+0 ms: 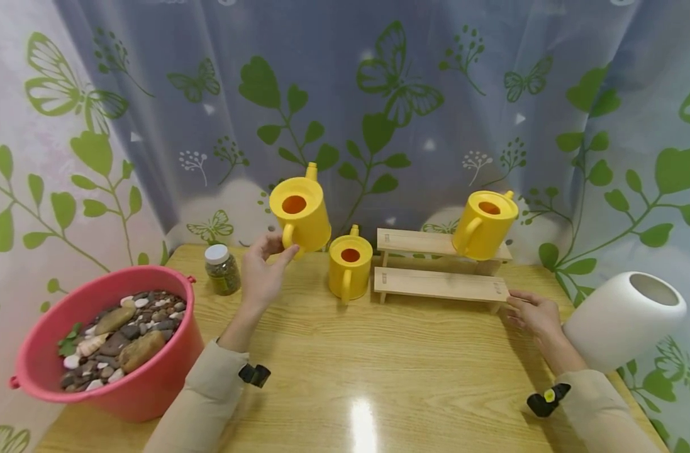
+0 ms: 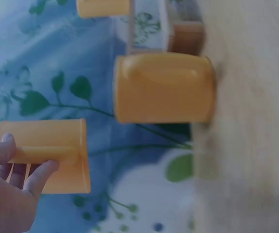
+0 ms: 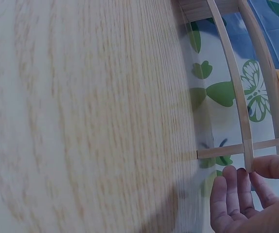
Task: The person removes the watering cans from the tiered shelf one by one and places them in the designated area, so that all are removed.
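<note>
Apparently placing: grasping a raised yellow watering can with left fingers, at ten o'clock from the standing can. Pinching the lower shelf at its three-o'clock end with right fingers; next, probably calls for careful lowering.

White glare streaks the table; wrist views dimmer, left blurry

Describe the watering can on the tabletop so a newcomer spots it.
On the wooden table, toward the back, find the stepped wooden shelf. The yellow watering can stands left of it. Only this one rests on the tabletop; one twin is on the shelf, another in the left hand.
</note>
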Demonstrator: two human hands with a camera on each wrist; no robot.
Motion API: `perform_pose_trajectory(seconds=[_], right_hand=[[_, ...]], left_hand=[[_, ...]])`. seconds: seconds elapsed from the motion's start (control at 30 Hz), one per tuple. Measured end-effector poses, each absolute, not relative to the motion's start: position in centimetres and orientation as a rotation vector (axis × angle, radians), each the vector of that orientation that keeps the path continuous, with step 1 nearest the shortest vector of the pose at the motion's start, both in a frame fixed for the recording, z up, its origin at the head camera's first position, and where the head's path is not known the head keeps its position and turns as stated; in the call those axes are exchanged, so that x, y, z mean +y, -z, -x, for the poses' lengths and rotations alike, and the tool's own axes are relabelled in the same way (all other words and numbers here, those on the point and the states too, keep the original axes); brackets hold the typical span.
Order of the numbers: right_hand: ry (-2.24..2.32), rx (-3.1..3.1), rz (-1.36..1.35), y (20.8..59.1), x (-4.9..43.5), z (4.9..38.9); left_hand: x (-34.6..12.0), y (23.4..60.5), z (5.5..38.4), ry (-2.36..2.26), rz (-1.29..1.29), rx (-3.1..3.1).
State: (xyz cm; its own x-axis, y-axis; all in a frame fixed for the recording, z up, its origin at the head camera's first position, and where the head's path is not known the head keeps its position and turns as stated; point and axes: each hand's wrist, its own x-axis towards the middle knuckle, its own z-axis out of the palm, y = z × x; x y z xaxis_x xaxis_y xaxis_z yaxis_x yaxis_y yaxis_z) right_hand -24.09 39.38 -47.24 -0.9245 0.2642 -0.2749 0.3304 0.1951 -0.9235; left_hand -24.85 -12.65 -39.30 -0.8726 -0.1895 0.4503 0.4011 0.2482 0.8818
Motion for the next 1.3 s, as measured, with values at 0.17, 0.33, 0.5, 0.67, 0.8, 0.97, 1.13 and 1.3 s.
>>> perform_pose_trajectory(seconds=[0.17,0.33,0.5,0.67,0.8,0.97,1.13,1.3], right_hand=[[1.844,2.402,-0.596,47.3,39.4,24.0],[1.834,2.405,-0.592,47.3,39.5,24.0],[1.833,2.41,-0.596,47.4,39.5,24.0],[1.832,2.425,-0.589,47.4,39.4,24.0],[1.838,2.425,-0.592,47.4,39.4,24.0],[1.859,2.412,-0.601,47.4,39.4,24.0],[1.861,2.412,-0.604,47.4,39.4,24.1],[1.843,2.421,-0.6,47.4,39.5,24.1]], left_hand=[[-13.8,41.7,25.4,1.644,0.085,-2.09],[-14.3,44.2,25.8,1.586,-0.024,-2.22],[-14.4,46.1,25.9,1.542,-0.08,-2.298],[-14.5,47.4,26.2,1.532,-0.095,-2.338],[-14.4,48.1,26.4,1.525,-0.091,-2.368],[-14.4,48.4,26.4,1.528,-0.076,-2.38],[-14.4,48.5,26.5,1.541,-0.083,-2.4],[-14.6,48.2,26.7,1.598,-0.117,-2.417]])
